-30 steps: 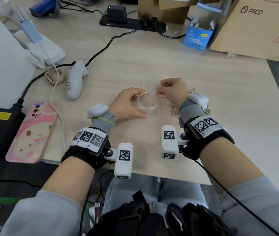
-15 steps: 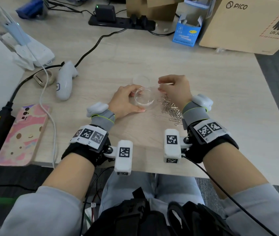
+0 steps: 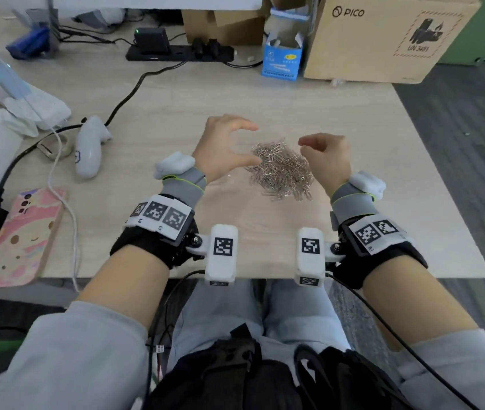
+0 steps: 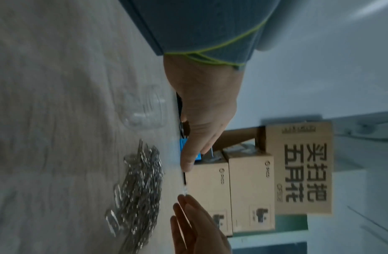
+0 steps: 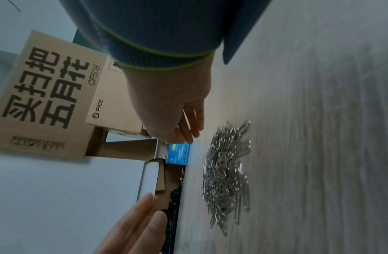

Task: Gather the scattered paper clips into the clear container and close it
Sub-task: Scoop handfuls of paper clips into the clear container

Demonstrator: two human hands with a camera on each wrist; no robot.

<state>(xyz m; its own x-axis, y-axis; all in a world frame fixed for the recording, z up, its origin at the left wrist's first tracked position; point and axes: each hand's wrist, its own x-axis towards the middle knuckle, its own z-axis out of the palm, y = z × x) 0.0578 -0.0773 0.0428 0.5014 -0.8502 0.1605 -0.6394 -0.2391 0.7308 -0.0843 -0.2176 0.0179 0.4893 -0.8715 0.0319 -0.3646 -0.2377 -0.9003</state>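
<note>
Gathering step starting: left hand (image 3: 220, 146) and right hand (image 3: 328, 156) hovering spread, empty, flanking paper clips (image 3: 282, 170) piled on worktop (image 3: 353, 119). Clear container (image 4: 145, 110) lying beside pile, under left hand. Next move calling for scooping clips toward container.

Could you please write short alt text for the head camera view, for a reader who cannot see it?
A person's left hand and right hand, both empty with loosely curled fingers, flank a pile of silver paper clips on a light wooden desk. A pink phone lies at the left edge.
</note>
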